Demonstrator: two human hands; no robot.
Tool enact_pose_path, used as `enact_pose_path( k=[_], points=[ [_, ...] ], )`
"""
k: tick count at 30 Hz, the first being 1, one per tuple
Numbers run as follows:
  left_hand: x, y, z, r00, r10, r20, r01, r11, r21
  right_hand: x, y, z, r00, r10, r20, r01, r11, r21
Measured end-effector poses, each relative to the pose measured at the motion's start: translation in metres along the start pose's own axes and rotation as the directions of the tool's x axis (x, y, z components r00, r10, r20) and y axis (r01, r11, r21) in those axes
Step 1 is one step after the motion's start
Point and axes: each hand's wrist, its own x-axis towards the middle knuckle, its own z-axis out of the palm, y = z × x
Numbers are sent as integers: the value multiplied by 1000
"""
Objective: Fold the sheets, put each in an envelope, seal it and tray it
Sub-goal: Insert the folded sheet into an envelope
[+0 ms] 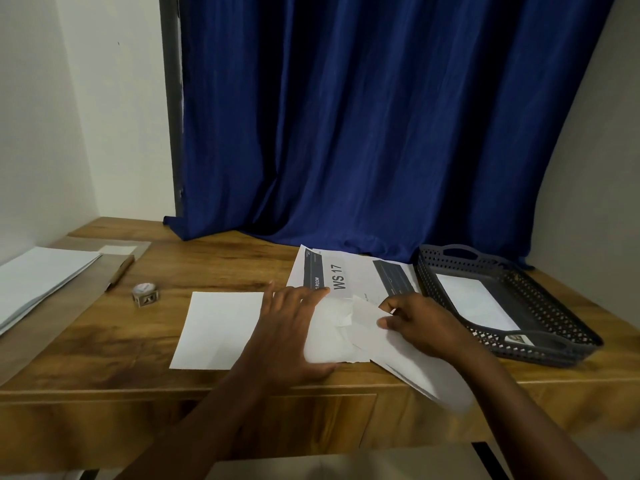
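Left hand: the left hand point(294, 327) lies flat with fingers spread and straight, pressing on the envelope point(329, 336) at the near middle of the tabletop point(121, 337). It looks set there to pin the paper so it cannot slide.

Right hand: the right hand point(420, 325) pinches the folded sheet point(408, 362) between thumb and curled fingers, at 3 o'clock from the left hand. The sheet slants toward 5 o'clock and overhangs the near edge of the tabletop. Its far end meets the envelope's raised flap, which suggests it is being fed into the mouth.

Step in hand: judged as insertion; sealing and traying are not yet done for this envelope.

Tray: the dark perforated tray point(540, 351) sits at 2 o'clock from the hands, near the right hand for an easy drop. One white envelope point(474, 303) already lies flat in it.

Spare paper: a blank folded sheet point(214, 330) lies just beside the left hand at 9 o'clock, probably queued for the next round.

Printed sheets: sheets marked "WS 17" point(341, 278) lie at 12 o'clock, partly under the work.

Tape: a small roll of tape point(145, 294) stands at 10 o'clock, apart but within reach for sealing.

Far stack: a stack of white paper point(41, 278) rests on the left edge at 9 o'clock.
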Motion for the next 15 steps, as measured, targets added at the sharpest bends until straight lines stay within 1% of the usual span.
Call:
enact_pose_path(
  k=[2, 7, 10, 13, 15],
  points=[
    [0, 1, 1, 1000, 11, -15, -11, 1000, -7, 0, 3, 0, 1000, -23, 0, 23, 999, -27],
    [0, -1, 3, 1000, -5, -12, 5, 1000, 13, 6, 6, -2, 1000, -13, 15, 14, 999, -30],
    [0, 0, 2, 1000, -22, 3, 22, 1000, 16, 9, 4, -7, 998, -16, 60, 18, 999, -31],
    [1, 0, 1, 1000, -25, 16, 25, 1000, 3, 10, 1, -10, 991, -37, 126, 35, 999, 16],
    [1, 1, 1, 1000, -21, 23, 21, 1000, -9, 13, -3, -6, 995, -52, 88, 48, 997, 57]
  ],
)
